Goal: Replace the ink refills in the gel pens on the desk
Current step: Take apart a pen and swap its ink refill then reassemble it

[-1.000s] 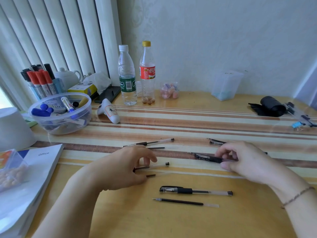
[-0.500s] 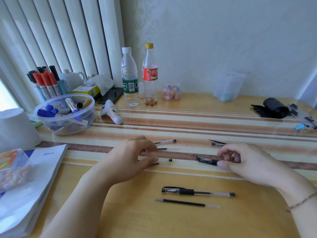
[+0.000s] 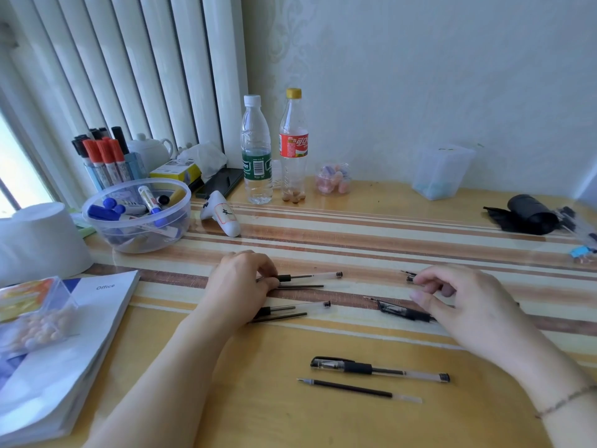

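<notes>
My left hand (image 3: 240, 282) lies knuckles-up on the desk (image 3: 258, 399), its curled fingertips pinching the grip end of a clear gel pen (image 3: 310, 276). Right of that pen, my right hand (image 3: 465, 302) hovers half-curled, holding nothing, over a capped black pen (image 3: 400, 310).

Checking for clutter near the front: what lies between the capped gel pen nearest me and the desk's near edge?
In the head view, one loose black refill lies just nearer than the capped pen; beyond it, bare desk.

Both forearms are bare and sleeveless, with a thin chain bracelet (image 3: 565, 403) on the right wrist.
</notes>
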Demonstrator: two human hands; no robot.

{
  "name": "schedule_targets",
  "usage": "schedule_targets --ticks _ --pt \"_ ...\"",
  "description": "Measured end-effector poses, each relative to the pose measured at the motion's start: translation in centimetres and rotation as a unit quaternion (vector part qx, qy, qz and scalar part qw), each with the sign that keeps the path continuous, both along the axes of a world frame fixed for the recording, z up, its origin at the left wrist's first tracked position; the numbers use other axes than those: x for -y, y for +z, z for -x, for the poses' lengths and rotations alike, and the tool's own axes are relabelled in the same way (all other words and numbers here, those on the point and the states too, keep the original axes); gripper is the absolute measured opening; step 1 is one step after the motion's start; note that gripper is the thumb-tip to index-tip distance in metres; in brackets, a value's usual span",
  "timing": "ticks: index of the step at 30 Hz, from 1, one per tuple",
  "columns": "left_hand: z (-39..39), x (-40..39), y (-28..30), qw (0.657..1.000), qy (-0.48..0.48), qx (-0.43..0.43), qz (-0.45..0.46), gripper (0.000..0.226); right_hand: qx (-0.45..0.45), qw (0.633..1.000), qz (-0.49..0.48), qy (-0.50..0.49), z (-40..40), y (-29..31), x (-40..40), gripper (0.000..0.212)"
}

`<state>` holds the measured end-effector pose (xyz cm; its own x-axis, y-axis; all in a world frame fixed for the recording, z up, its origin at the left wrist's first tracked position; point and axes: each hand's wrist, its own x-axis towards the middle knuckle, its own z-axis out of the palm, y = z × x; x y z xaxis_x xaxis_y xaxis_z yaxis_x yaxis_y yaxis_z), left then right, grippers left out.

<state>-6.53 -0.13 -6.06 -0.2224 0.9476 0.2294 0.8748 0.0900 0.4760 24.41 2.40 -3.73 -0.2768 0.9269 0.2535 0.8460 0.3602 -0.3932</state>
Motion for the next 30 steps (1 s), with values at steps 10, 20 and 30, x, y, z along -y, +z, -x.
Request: schedule_targets --ticks 10,20,30 --pt "-3.7 1.6 1.4 0.982 -0.142 0.071 -0.098 0.008 -0.045 0.984 -0.126 0.118 2.4 0.0 1.6 0.038" --pt "-6.3 3.6 1.9 0.932 -0.340 -0.057 -0.111 0.008 -0.027 0.978 -0.066 0.195 3.8 -0.3 3.1 0.047" --pt "-4.9 3.5 2.2 0.945 -0.304 0.010 -0.116 0.021 -0.086 0.975 -0.047 0.198 2.7 0.9 2.9 0.040"
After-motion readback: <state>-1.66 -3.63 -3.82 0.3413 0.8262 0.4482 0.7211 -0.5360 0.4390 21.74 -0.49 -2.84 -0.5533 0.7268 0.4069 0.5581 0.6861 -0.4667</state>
